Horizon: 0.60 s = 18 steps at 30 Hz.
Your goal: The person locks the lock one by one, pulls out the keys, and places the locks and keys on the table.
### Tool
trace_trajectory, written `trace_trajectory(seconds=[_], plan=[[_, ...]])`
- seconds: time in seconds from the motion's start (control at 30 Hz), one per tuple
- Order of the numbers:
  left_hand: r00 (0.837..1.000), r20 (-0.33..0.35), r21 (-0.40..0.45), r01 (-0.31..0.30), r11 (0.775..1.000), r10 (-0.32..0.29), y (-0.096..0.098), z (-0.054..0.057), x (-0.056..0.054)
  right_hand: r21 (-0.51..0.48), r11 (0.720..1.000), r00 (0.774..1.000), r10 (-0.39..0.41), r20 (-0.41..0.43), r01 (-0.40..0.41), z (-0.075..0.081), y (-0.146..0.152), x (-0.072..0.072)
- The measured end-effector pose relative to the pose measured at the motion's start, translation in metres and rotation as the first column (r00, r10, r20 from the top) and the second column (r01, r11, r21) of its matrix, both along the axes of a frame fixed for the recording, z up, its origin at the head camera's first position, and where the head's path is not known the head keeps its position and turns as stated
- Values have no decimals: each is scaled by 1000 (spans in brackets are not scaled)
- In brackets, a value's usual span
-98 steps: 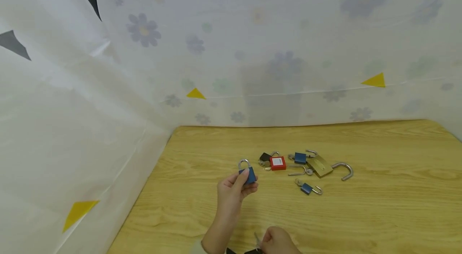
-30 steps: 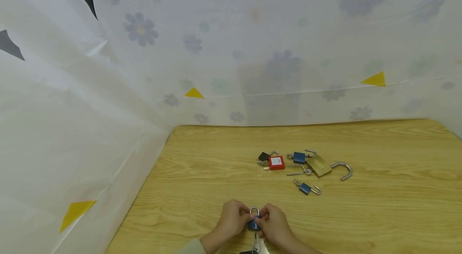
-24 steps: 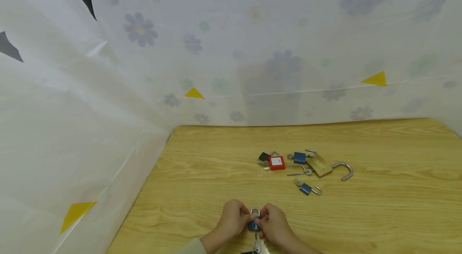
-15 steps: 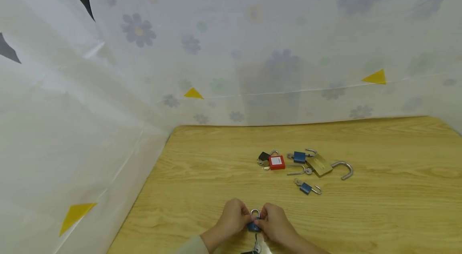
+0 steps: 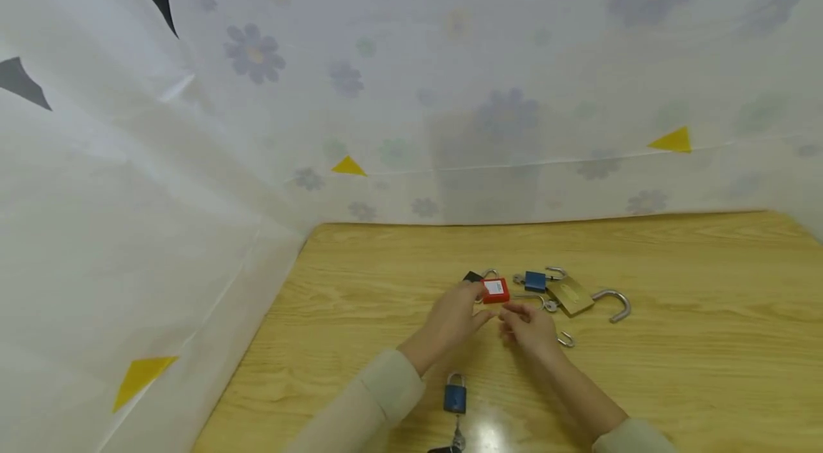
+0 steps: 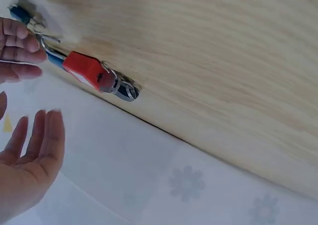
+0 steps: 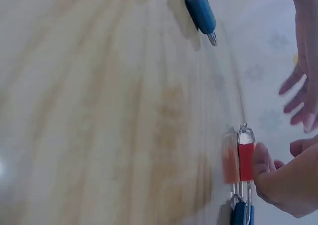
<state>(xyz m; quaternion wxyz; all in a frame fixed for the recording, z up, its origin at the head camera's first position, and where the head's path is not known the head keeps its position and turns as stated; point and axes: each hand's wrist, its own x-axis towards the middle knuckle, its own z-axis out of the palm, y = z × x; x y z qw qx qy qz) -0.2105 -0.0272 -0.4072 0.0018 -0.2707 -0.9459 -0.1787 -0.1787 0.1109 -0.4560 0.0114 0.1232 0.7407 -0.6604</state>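
The blue padlock lies on the table with its shackle pointing away, and neither hand is on it. Below it is a small metal key on a dark fob. My left hand reaches over the table, fingers extended and thumb spread, beside the red padlock. Just right of it hovers my right hand, its fingers loosely bent. Both hands appear to hold nothing, and in the left wrist view the red padlock stands apart from them. The right hand partly hides a small blue padlock with its shackle showing.
A black padlock sits partly behind the left hand. To the right lie a blue padlock and a large brass padlock with an open shackle. A white flowered curtain borders the wooden table.
Both hands held the blue padlock by the near edge half a second ago. They have let go, leaving it on the table, and moved forward to the red padlock.
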Motion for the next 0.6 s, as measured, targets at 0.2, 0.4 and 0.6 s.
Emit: trace_trajectory(seconds=[0.2, 0.4, 0.6], plan=[[995, -89, -49, 42, 998, -46, 23, -5, -37, -301, 941, 988, -142, 66, 155, 0, -5, -19], [993, -105, -210, 21, 977, -44, 32, -26, -62, -423, 878, 973, -174, 152, 223, 3, -15, -27], [997, -43, -275, -76, 958, 67, 35, -38, -68, -514, 832, 973, -124, 196, 209, 2, -18, -27]])
